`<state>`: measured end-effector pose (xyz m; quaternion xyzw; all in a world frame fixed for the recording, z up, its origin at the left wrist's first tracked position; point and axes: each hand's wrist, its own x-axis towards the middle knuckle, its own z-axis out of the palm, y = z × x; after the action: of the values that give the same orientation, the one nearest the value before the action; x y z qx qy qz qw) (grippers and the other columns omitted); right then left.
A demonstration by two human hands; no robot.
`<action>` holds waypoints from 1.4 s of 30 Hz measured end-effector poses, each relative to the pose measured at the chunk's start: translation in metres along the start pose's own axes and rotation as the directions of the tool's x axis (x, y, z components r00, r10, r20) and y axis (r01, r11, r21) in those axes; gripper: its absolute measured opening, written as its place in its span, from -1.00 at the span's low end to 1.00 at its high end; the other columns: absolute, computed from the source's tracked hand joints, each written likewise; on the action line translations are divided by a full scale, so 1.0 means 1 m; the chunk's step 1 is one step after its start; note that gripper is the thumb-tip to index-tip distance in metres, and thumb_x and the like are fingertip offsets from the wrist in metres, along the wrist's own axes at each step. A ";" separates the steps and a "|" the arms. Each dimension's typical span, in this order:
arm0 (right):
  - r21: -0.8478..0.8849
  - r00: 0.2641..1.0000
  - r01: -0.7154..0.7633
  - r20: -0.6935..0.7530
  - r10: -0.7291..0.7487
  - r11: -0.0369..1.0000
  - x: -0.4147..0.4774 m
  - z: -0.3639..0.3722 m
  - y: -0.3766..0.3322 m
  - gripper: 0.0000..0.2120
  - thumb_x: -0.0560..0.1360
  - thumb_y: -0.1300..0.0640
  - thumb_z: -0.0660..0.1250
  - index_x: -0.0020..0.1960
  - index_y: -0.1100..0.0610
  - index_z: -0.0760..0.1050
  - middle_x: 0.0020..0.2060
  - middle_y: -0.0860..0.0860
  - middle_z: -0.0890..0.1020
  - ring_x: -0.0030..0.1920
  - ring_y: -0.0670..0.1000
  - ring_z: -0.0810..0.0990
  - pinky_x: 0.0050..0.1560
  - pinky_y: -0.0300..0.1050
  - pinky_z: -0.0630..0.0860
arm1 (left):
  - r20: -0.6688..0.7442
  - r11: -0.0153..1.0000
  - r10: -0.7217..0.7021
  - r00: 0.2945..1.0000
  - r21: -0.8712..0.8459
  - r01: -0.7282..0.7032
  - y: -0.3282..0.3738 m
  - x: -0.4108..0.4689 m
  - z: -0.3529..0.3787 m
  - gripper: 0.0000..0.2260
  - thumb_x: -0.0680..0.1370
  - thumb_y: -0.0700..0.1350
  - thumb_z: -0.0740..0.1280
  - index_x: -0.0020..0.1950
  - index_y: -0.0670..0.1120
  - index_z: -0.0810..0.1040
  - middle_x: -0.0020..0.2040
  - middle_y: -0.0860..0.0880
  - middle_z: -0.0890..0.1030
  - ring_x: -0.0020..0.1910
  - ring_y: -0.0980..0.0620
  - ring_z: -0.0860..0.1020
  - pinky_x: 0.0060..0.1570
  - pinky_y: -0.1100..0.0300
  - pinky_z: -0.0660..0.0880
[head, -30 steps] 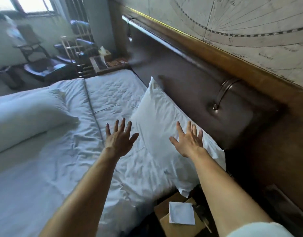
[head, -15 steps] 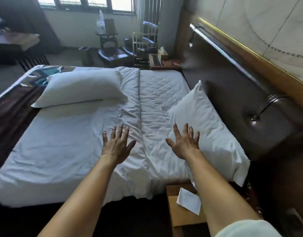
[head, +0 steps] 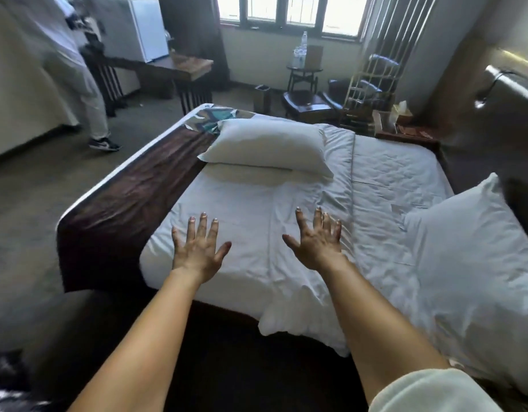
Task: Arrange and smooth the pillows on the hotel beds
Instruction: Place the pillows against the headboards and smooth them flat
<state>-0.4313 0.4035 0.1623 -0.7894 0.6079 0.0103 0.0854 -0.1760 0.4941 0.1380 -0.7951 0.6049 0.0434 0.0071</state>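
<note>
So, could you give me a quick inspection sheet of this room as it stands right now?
surface: sheet wrinkled; dark runner across the foot end.
job's things: near pillow by the headboard; far pillow lying beside the runner, away from the headboard.
clutter: bottles on a side table.
grips: left hand and right hand open, fingers spread, over the sheet, holding nothing.
cables: nothing seen.
surroundings: window, chair, bin, another person standing at the left.

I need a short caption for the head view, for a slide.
Open left hand and right hand reach over the sheet; far pillow ahead, near pillow at right.
</note>
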 end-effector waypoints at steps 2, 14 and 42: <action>-0.008 0.999 0.045 0.011 -0.045 0.999 0.006 0.008 -0.051 -0.23 0.60 -0.39 -0.01 0.64 -0.11 -0.23 0.63 0.24 -0.12 0.62 0.25 -0.15 0.53 0.34 -0.21 | 0.009 0.998 -0.053 0.999 0.023 0.052 -0.050 -0.007 0.001 -0.34 0.65 0.31 -0.12 0.66 0.01 -0.13 0.68 -0.07 -0.15 0.64 -0.15 -0.17 0.51 -0.34 -0.18; -0.036 0.931 0.357 0.098 -0.353 0.933 0.024 0.067 -0.327 -0.26 0.61 -0.39 -0.04 0.64 -0.12 -0.23 0.63 0.23 -0.19 0.62 0.25 -0.19 0.53 0.34 -0.29 | 0.045 0.916 -0.392 0.919 -0.078 0.395 -0.290 -0.075 0.037 -0.32 0.63 0.33 -0.13 0.66 0.02 -0.12 0.67 -0.09 -0.17 0.63 -0.16 -0.21 0.50 -0.32 -0.26; -0.089 0.494 0.867 0.270 -0.826 0.489 0.240 0.129 -0.762 -0.23 0.60 -0.40 -0.08 0.64 -0.08 -0.25 0.62 0.28 -0.12 0.62 0.27 -0.16 0.51 0.39 -0.24 | 0.023 0.484 -0.869 0.494 -0.164 0.859 -0.612 0.041 0.023 -0.33 0.63 0.33 -0.13 0.66 0.01 -0.04 0.68 -0.07 -0.11 0.64 -0.16 -0.15 0.47 -0.35 -0.30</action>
<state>0.3755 0.3807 0.0995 -0.9853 0.1223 0.1075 0.0520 0.4222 0.6200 0.0871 -0.9900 0.1186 0.0555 -0.0525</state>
